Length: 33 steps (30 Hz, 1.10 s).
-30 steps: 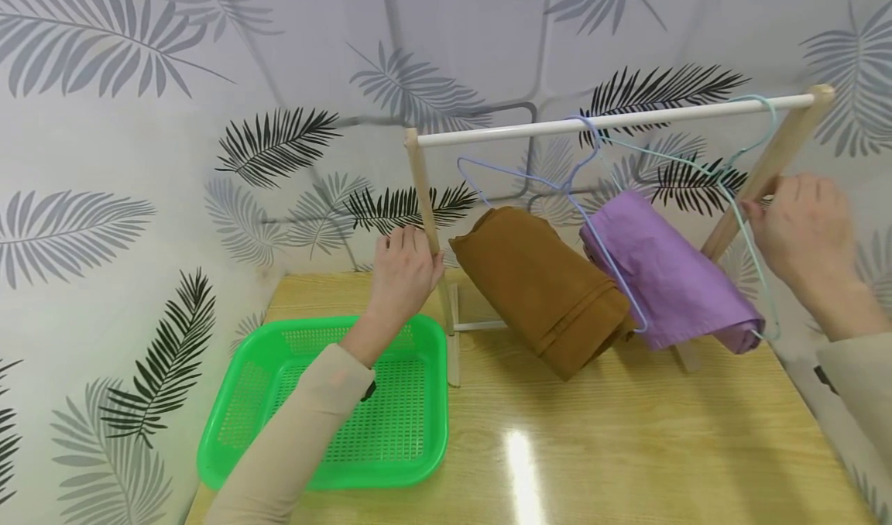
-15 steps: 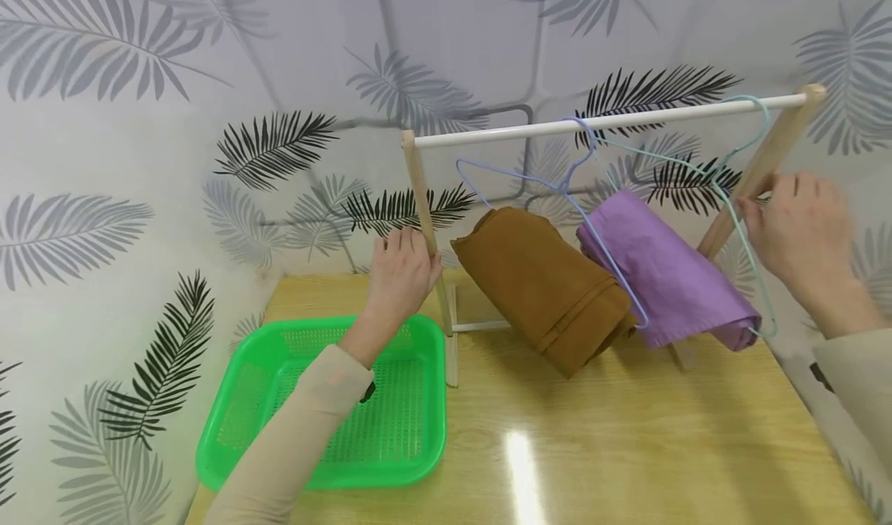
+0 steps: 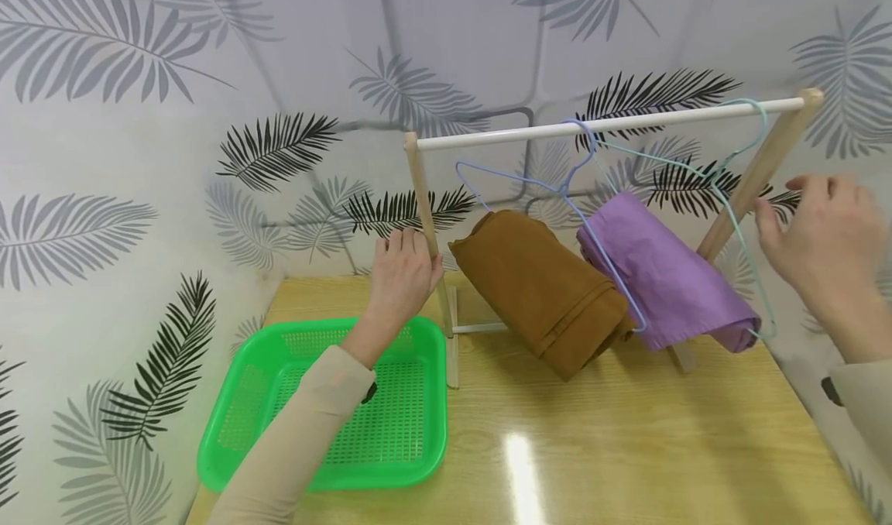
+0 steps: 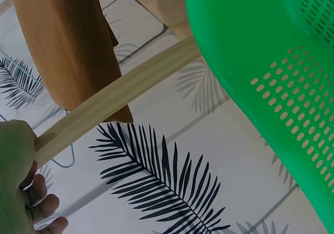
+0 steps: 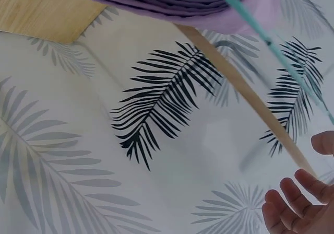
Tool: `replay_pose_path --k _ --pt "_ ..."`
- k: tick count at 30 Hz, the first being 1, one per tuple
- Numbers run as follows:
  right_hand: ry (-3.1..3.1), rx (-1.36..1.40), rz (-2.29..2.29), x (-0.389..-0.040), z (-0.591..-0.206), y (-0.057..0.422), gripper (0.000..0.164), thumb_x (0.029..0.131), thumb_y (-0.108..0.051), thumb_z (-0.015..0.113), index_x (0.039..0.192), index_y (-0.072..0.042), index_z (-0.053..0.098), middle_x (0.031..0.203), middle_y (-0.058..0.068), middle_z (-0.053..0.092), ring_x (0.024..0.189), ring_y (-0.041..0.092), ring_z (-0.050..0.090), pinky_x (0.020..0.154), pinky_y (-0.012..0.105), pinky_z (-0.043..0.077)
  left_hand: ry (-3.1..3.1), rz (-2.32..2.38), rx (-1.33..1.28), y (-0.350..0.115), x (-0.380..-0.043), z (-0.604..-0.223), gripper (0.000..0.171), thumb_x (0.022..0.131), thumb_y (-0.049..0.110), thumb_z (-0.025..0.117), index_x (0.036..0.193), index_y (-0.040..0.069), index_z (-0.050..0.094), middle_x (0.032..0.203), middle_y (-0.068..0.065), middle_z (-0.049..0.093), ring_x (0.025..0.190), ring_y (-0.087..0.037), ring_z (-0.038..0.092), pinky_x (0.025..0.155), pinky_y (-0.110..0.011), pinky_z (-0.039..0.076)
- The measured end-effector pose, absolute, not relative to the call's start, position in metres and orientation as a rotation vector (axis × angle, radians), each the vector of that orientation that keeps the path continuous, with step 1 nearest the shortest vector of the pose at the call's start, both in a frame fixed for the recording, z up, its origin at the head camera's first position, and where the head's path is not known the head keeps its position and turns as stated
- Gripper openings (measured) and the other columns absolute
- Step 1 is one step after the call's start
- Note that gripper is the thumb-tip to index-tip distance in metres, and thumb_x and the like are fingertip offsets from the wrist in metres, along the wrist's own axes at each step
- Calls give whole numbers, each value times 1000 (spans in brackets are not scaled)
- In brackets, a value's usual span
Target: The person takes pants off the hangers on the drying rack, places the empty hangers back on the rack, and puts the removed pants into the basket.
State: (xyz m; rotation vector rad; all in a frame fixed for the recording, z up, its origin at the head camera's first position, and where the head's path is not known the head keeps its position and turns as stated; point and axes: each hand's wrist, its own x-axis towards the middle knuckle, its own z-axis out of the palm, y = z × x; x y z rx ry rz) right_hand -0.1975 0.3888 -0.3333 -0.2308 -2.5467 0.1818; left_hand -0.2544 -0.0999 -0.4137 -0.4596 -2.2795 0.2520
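To the right of your left hand (image 3: 404, 276), which is gripping a wooden post (image 3: 420, 184) of the rack (image 3: 662, 118), brown cloth (image 3: 543, 285) and purple cloth (image 3: 662, 269) are hanging. Your right hand (image 3: 829, 246) is hovering beside the other post (image 3: 759, 176), thumb and fingers parted.

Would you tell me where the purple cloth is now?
In the head view, the purple cloth hangs on the teal hanger, right of the brown cloth.

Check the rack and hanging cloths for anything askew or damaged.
No damage shows. The brown cloth and purple cloth slope down to the right in the head view, looking a bit askew, but the blue hanger and turquoise hanger seem turned across the white rail, so this may be only the viewing angle.
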Motion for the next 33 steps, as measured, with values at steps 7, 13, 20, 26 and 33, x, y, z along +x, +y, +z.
replay_pose_path --k 7,13,20,26,33 --pt "-2436 -130 245 -183 -334 373 49 100 -29 64 121 15 59 114 43 57 106 63 52 83 75 41 -2278 244 -460 -101 -255 -416 39 96 41 74 94 5 61 90 -10 65 82 -27 60 68 -38 46" --pt "-2363 -66 285 -175 -336 352 46 97 -29 69 119 11 64 111 38 62 105 60 55 82 72 43 -2316 252 -461 -100 -253 -414 37 100 41 69 97 5 62 93 -10 67 85 -27 61 70 -38 46" --pt "-2274 33 332 -171 -343 324 47 96 -34 69 115 9 67 106 31 67 95 54 60 74 66 46 -2288 246 -446 -99 -253 -414 38 96 41 74 93 6 60 89 -9 65 81 -26 60 68 -37 45" --pt "-2285 78 436 -171 -347 299 45 95 -31 73 114 9 67 104 29 67 96 50 60 75 63 47 -2280 233 -445 -99 -253 -414 38 95 40 75 93 6 60 88 -9 65 79 -26 59 67 -37 44" --pt "-2272 141 499 -175 -358 272 44 94 -31 72 114 7 67 104 28 69 92 48 62 73 60 47 -2278 249 -442 -99 -253 -414 39 97 43 72 94 6 60 88 -9 65 80 -26 59 67 -36 45"
